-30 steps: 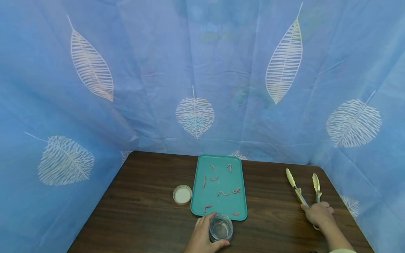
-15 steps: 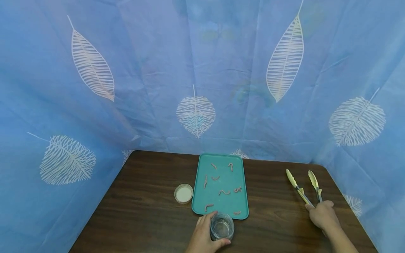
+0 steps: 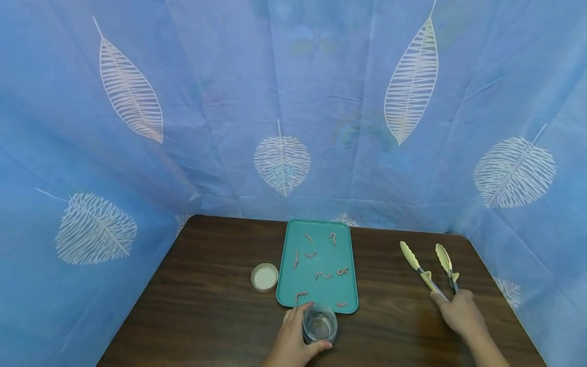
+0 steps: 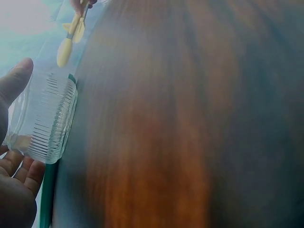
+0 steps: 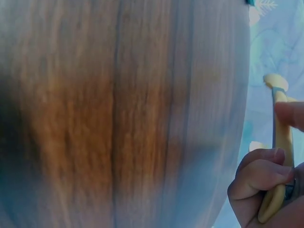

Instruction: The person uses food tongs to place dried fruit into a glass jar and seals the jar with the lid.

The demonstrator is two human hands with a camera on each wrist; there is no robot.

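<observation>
My left hand (image 3: 295, 336) grips a clear ribbed glass jar (image 3: 320, 323) at the near edge of the teal tray (image 3: 316, 290), thumb on the near side and fingers behind. In the left wrist view the ribbed wall of the jar (image 4: 50, 118) shows between thumb and fingers. My right hand (image 3: 460, 313) holds yellow-tipped tongs (image 3: 426, 275) to the right of the tray, their two arms spread apart. The right wrist view shows fingers curled round the tongs' handle (image 5: 284, 137). Several pink worm-like pieces (image 3: 323, 275) lie scattered on the tray.
A round lid with a pale inside (image 3: 264, 278) lies on the dark wooden table (image 3: 215, 316) just left of the tray. Behind the table and at both sides hangs a blue curtain (image 3: 339, 168) with white leaf prints.
My right hand has lifted the tongs and shifted them left toward the tray, and their tips have come somewhat closer together. The left hand keeps its hold on the jar.
</observation>
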